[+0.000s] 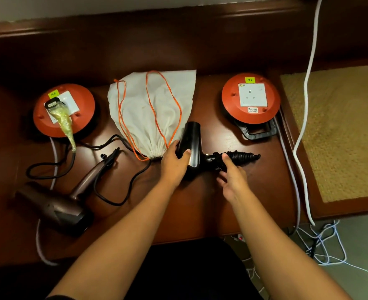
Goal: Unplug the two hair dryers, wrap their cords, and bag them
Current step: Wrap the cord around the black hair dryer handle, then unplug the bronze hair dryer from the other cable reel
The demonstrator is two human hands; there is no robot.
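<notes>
Figure: black hair dryer (191, 146) held over the dark wooden table (254, 191), cord wrapped, ready for bagging. The left hand (174, 163) grips the dryer's barrel, thumb on top and fingers curled round its far side. The right hand (230, 176) pinches the handle just where the wrapped cord (241, 157) begins, its remaining fingers loosely spread below. The cord forms a tight tapering coil running outward from the right-hand pinch, apparently finished.

Judged step: move this dryer into the drawstring bag (152, 109), whose gathered mouth lies just beside the left-hand grip. To do it well, the coil should probably be kept pinched so that it does not spring loose, and the mouth must be loosened first, since it looks drawn shut.

Materials: the dryer is glossy hard plastic with a smooth cylindrical barrel; the coil is ribbed and rubbery. The bag is soft, creased off-white cloth with thin orange drawstrings (163, 100) looped over it.

Well to the left of both grips, dryer 2, a brown hair dryer (59, 204), lies on the table, its black cord (113, 187) loose and leading to a plug (53, 103) in the left red cable reel (64, 111). The right red cable reel (251, 98), beyond the right hand, shows 1 free socket.
</notes>
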